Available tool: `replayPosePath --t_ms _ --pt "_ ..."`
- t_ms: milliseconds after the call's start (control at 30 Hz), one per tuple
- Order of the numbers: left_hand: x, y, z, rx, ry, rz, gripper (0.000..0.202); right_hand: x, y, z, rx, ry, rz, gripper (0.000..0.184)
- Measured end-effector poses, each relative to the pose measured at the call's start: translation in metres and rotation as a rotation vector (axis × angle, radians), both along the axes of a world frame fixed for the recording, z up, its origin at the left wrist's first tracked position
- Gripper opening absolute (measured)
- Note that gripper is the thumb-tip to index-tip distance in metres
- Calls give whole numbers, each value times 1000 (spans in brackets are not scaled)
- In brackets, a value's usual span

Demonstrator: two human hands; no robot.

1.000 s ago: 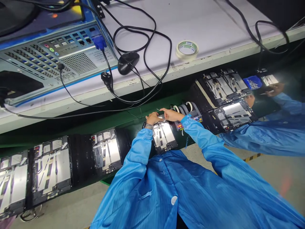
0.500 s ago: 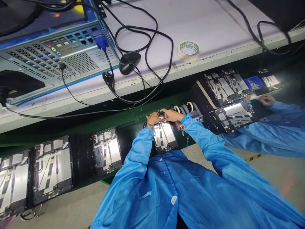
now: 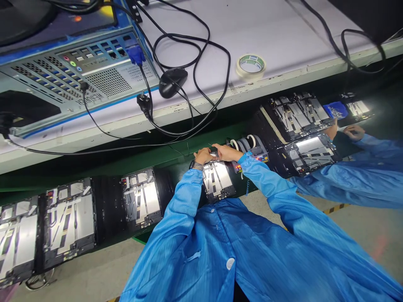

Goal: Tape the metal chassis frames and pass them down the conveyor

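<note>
An opened tablet back [image 3: 218, 179] with silver shielding and flat cables lies on the dark green belt [image 3: 94, 165] right in front of me. My left hand [image 3: 203, 156] rests on its far edge with the fingers curled down onto it. My right hand [image 3: 227, 152] meets the left one at that same edge, fingers pinched around something too small to name. Both arms are in blue sleeves, and a watch sits on my left wrist.
More opened tablets [image 3: 140, 198] line the belt to my left. A tape dispenser [image 3: 252, 147] stands just right of my hands. A co-worker in blue [image 3: 355, 176] handles tablets [image 3: 311, 150] further right. Above, a white bench holds a computer case [image 3: 75, 71], mouse [image 3: 172, 82], cables and a tape roll [image 3: 251, 64].
My hands stay at the tablet's far edge, almost still. The co-worker's hands at the right have shifted over their tablets. The view has drifted slightly.
</note>
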State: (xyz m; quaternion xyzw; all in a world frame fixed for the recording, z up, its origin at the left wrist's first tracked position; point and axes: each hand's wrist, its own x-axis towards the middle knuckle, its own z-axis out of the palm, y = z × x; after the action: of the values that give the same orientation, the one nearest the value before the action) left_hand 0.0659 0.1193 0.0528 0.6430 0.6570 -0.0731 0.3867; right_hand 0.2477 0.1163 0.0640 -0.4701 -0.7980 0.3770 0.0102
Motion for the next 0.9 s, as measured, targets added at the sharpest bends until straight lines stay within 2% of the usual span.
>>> replayPosePath --t_ms 167,400,500,600,700,767,900 --pt "0 -1 3 9 -8 0 67 -6 -7 -3 83 -81 -46 92" --pt "1 -1 1 0 9 10 70 -10 -11 5 143 -166 -71 91" --pt "0 0 -2 5 0 -2 73 -2 -5 4 138 -141 -138 102" --pt "-1 1 -3 9 0 -3 73 14 2 -6 53 -59 -228 107" --pt "-1 1 -3 1 9 7 70 28 2 -21 -40 50 -364 92" --pt "-1 1 -3 -1 4 6 68 32 -4 -30 -42 137 -453 82" --pt "-2 2 -5 11 -4 -4 71 28 -23 -44 -30 212 -510 90"
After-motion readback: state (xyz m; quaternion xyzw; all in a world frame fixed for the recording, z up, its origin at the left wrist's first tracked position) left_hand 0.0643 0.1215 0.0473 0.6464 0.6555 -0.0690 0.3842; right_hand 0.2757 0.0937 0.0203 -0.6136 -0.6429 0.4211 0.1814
